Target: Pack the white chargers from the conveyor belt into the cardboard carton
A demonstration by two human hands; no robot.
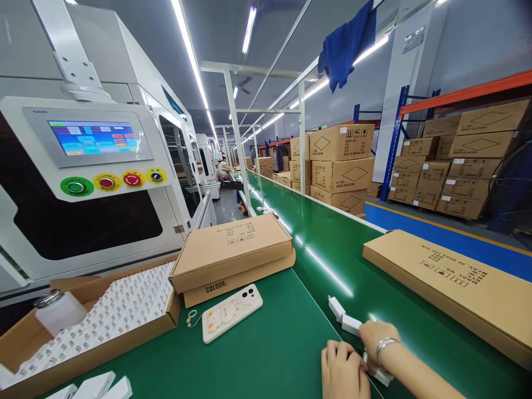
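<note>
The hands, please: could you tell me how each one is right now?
Left hand: fingers bent; cannot tell if it holds anything.
Right hand: at a white block; grip cannot be told.

1. Down at the bottom edge, the left hand (pixel 346 370) slips out of the picture, its wrist cut off!
2. Alongside, the right hand (pixel 377 339) keeps its fingertips hidden; its grip can't be told.
3. The white pieces (pixel 351 326) run beneath these hands, some partly covered.
4. Lower left, white boxes (pixel 96 384) are sliced by the bottom edge.
5. The open carton (pixel 124 344) runs off at the left.
6. Over right, the flat carton (pixel 453 293) leaves through the right edge!
7. Up on the screen (pixel 91 137), lettering too tiny to read.
8. Far back, a person (pixel 223 165), too small for detail.
</note>
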